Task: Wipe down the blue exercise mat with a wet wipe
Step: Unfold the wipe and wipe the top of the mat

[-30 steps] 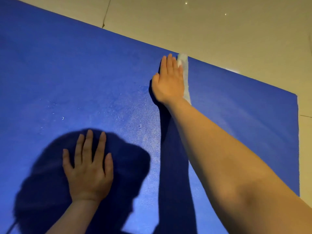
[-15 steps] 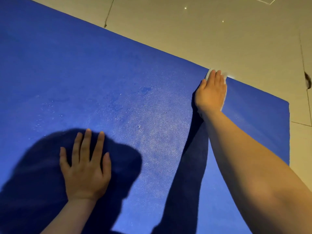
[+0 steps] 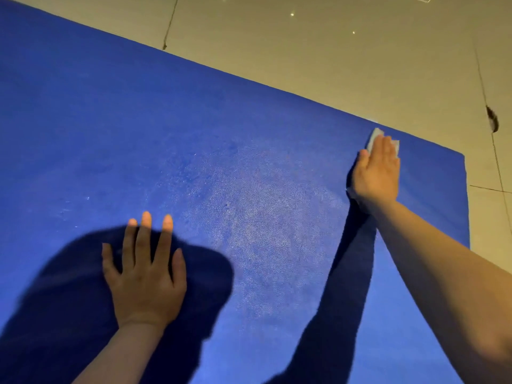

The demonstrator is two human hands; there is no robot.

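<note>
The blue exercise mat (image 3: 210, 139) covers most of the floor in view, with a paler, speckled patch near its middle. My right hand (image 3: 375, 173) lies flat with straight fingers near the mat's far right corner and presses a white wet wipe (image 3: 374, 134) onto it. Only the wipe's edges show past the fingertips and by the wrist. My left hand (image 3: 145, 275) rests flat on the mat at the lower left, fingers spread, inside a dark shadow.
Beige floor tiles (image 3: 318, 51) with dark grout lines surround the mat at the top and right. A small dark mark (image 3: 492, 122) sits on a grout line at the right. The mat's right edge (image 3: 466, 200) runs close to my right forearm.
My right hand has slid the wipe to the right along the mat's far edge, from mid-mat to near the right corner. My left hand has stayed pressed in place.
</note>
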